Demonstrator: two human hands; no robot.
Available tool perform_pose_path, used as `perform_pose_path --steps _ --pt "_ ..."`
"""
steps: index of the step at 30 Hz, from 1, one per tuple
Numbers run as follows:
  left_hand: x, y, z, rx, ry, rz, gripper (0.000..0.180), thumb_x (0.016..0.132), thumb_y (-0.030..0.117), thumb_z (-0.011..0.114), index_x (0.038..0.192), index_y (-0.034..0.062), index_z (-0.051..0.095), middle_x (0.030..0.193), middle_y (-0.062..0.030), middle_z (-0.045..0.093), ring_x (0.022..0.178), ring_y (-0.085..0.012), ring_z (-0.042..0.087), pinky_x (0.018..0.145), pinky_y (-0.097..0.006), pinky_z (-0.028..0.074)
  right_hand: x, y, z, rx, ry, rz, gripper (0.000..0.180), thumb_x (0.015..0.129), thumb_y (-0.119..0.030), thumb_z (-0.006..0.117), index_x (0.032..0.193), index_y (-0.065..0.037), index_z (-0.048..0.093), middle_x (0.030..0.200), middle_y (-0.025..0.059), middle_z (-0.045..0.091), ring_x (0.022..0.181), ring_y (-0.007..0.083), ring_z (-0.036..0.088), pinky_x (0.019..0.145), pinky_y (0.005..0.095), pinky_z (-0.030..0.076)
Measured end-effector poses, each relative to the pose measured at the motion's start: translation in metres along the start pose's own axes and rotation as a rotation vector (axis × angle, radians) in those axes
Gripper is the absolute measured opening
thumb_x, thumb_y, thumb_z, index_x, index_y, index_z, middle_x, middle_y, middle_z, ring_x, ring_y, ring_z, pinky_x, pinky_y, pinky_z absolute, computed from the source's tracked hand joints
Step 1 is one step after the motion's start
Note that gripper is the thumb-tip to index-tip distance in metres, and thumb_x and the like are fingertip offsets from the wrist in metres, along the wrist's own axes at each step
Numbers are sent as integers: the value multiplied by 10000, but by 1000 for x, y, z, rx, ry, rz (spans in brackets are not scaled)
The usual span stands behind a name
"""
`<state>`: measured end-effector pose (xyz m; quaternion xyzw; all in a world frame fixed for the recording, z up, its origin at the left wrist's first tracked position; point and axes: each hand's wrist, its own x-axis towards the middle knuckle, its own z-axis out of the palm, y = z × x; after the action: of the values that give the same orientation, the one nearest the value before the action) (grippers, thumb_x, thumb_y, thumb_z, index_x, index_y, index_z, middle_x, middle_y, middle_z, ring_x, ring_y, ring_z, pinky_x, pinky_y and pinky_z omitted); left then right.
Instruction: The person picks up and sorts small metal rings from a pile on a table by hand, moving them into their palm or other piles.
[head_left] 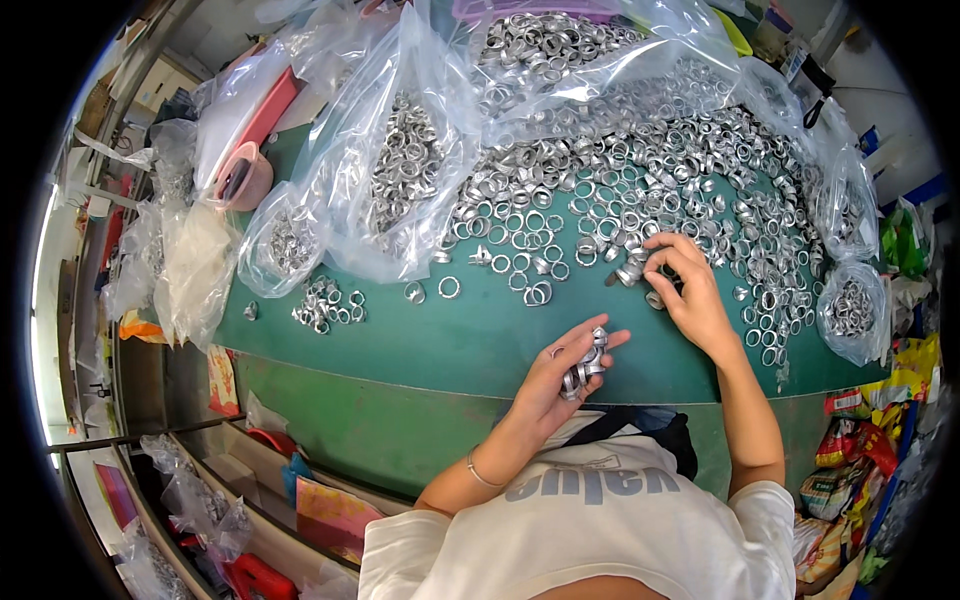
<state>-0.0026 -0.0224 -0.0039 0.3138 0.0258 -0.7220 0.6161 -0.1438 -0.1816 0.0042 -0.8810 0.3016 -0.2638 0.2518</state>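
Note:
My left hand (552,385) is turned palm up near the table's front edge, its fingers curled around several silver metal rings (580,378). My right hand (692,290) reaches down at the near edge of a wide spread of loose rings (640,200). Its thumb and forefinger are bent into a pinch at a silver ring (630,272), and another ring (655,299) lies beside the thumb. Finer detail of the rings at the right fingertips is too small to make out. Everything rests on a green tabletop (400,335).
Clear plastic bags of rings stand at the back (405,165) and right (852,312). A small ring pile (325,305) lies at the left, near a pink cup (243,178). Open drawers (240,465) are at the lower left; colourful packages (850,450) are at the right.

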Motion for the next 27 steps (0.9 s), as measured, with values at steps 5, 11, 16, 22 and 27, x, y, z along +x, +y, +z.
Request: perform_pose_path --steps 5,11,16,22,27 --pt "2 -2 -8 -85 -49 -42 476 957 313 438 1313 4 373 1157 -194 550 722 -109 571 504 -183 509 1 -13 1 -113 26 -84 187 731 -48 652 904 -51 581 1095 78 536 1049 284 481 918 381 342" --pt "-2 0 -7 -105 -40 -53 472 964 335 415 1312 18 379 1152 -173 557 731 -119 586 497 -191 514 7 -14 11 -346 42 -121 208 724 -56 652 925 -51 598 1054 82 538 1056 280 477 943 454 308" --pt "-3 -1 -10 -58 -47 -22 471 964 313 415 1328 18 366 1167 -174 551 778 -132 593 527 -198 521 5 -15 7 -355 83 -90 174 715 -67 654 884 -47 622 1047 85 539 1030 275 479 934 459 310" --pt "-3 0 -4 1 -49 3 453 962 257 429 1339 14 362 1176 -173 548 808 -143 588 565 -207 523 6 -18 26 -352 -29 -212 160 704 -93 665 851 -50 618 1037 79 534 1028 260 476 931 460 309" --pt "-2 -1 -11 2 -35 10 440 960 241 437 1333 15 374 1170 -169 552 815 -147 595 564 -208 526 5 -10 9 -201 -15 -151 131 731 -104 663 835 -48 607 1025 69 534 1008 246 479 909 439 318"
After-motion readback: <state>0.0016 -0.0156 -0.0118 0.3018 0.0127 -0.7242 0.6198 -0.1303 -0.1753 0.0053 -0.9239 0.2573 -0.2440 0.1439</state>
